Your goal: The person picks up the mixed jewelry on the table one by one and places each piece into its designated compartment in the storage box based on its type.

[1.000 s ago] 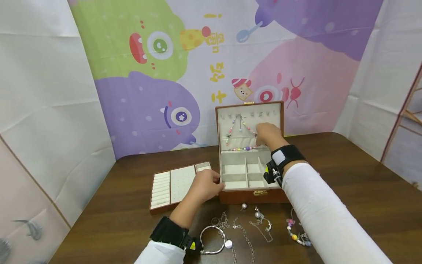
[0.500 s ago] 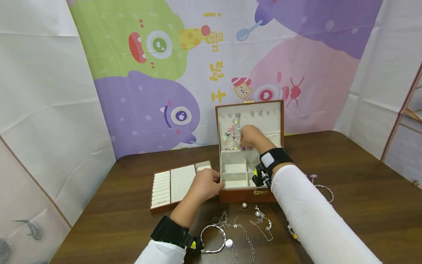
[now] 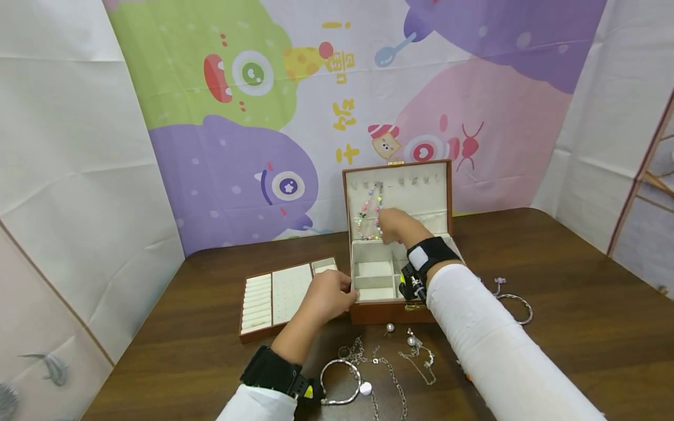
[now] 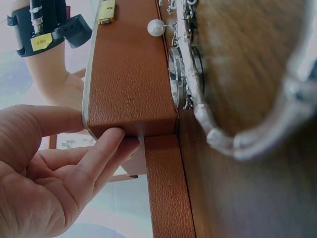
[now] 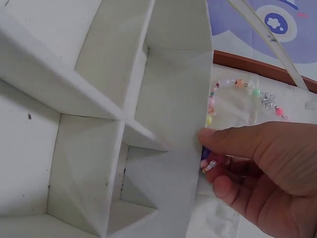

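An open brown jewelry box (image 3: 389,313) stands on the table, its cream inside split into compartments (image 5: 86,163). From the lid's hooks hangs a necklace of colorful beads (image 3: 363,210), its lower part at the lid's base. My right hand (image 3: 400,225) pinches the low end of those beads between thumb and fingers; in the right wrist view, purple and white beads (image 5: 212,165) show at the fingertips. My left hand (image 3: 327,295) holds the box's front left corner, thumb on the rim and fingers against the side (image 4: 133,130). Part of the necklace is hidden behind my right hand.
Left of the box lies a brown-edged tray (image 3: 292,292) with ring rolls. In front are a silver bangle (image 3: 322,380), silver chains (image 3: 392,380), a pearl piece (image 3: 389,328) and a thin bracelet (image 3: 421,354). Another bangle (image 3: 528,307) lies right, past my right sleeve.
My right hand has moved left and down across the lid, bringing the beads' right side in toward the left, so the hanging loop is narrower. My left hand stays at the box corner.
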{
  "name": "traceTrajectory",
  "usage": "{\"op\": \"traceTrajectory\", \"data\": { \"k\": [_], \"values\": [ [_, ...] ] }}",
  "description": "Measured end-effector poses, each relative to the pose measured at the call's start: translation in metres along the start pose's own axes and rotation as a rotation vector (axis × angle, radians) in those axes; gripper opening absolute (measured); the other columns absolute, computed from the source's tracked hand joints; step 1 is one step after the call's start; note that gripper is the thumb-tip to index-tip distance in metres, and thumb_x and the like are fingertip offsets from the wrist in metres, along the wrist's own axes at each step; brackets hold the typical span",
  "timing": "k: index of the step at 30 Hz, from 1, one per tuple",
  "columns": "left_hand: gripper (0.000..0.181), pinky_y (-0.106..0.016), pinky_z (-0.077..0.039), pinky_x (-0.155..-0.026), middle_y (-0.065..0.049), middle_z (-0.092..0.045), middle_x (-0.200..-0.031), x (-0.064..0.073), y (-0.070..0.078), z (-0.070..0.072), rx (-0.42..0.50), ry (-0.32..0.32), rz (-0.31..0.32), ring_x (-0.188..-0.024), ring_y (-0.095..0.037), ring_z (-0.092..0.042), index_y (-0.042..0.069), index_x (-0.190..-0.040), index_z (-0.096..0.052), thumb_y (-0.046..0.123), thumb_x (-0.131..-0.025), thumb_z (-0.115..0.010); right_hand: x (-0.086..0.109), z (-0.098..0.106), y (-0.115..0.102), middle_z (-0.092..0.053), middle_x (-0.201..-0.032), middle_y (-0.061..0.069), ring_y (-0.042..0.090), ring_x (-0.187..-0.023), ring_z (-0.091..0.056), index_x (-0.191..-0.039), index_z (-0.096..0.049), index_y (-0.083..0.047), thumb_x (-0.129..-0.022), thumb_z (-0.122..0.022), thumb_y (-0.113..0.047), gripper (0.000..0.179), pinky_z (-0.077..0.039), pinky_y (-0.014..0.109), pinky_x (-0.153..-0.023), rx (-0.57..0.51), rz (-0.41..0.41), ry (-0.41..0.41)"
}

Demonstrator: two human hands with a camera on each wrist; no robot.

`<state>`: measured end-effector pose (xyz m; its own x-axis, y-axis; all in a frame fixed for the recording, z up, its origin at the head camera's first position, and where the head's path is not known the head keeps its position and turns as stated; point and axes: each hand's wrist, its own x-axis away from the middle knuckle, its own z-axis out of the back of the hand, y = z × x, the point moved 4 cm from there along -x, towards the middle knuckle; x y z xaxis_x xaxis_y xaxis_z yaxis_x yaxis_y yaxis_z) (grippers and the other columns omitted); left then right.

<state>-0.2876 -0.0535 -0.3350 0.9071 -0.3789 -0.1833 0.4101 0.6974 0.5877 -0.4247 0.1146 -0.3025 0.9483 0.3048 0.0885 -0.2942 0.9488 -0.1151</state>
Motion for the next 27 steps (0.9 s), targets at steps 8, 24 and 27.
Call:
{"op": "traceTrajectory", "data": {
  "k": [8, 24, 27],
  "values": [
    [0.012, -0.025, -0.049, -0.057, -0.007, -0.071, -0.076, 0.001, 0.001, 0.000, 0.008, -0.010, 0.010, -0.052, -0.010, -0.062, -0.002, -0.092, -0.074, 0.007, -0.086, -0.069, 0.004, 0.001, 0.004, -0.057, -0.068, 0.006, 0.015, -0.049, -0.051, -0.073, -0.057, -0.005, -0.081, -0.064, 0.002, 0.013, -0.044, 0.025, -0.049, -0.027, 0.023, 0.016],
    [0.024, -0.030, -0.046, -0.059, -0.001, -0.061, -0.070, -0.009, 0.019, 0.011, -0.235, 0.103, -0.043, -0.064, -0.015, -0.054, -0.001, -0.096, -0.074, 0.016, -0.079, -0.079, 0.034, 0.028, 0.035, -0.053, -0.051, 0.002, 0.020, -0.052, -0.061, -0.053, -0.050, -0.012, -0.081, -0.061, -0.004, 0.031, -0.044, 0.027, -0.055, -0.217, 0.077, 0.095],
    [0.026, -0.034, -0.052, -0.065, -0.004, -0.067, -0.080, -0.019, 0.030, 0.014, -0.251, 0.095, -0.037, -0.074, -0.019, -0.062, 0.003, -0.101, -0.074, 0.019, -0.081, -0.078, 0.039, 0.031, 0.040, -0.057, -0.054, 0.005, 0.018, -0.051, -0.057, -0.055, -0.053, -0.011, -0.082, -0.061, -0.004, 0.030, -0.044, 0.028, -0.056, -0.226, 0.069, 0.107]
  ]
}}
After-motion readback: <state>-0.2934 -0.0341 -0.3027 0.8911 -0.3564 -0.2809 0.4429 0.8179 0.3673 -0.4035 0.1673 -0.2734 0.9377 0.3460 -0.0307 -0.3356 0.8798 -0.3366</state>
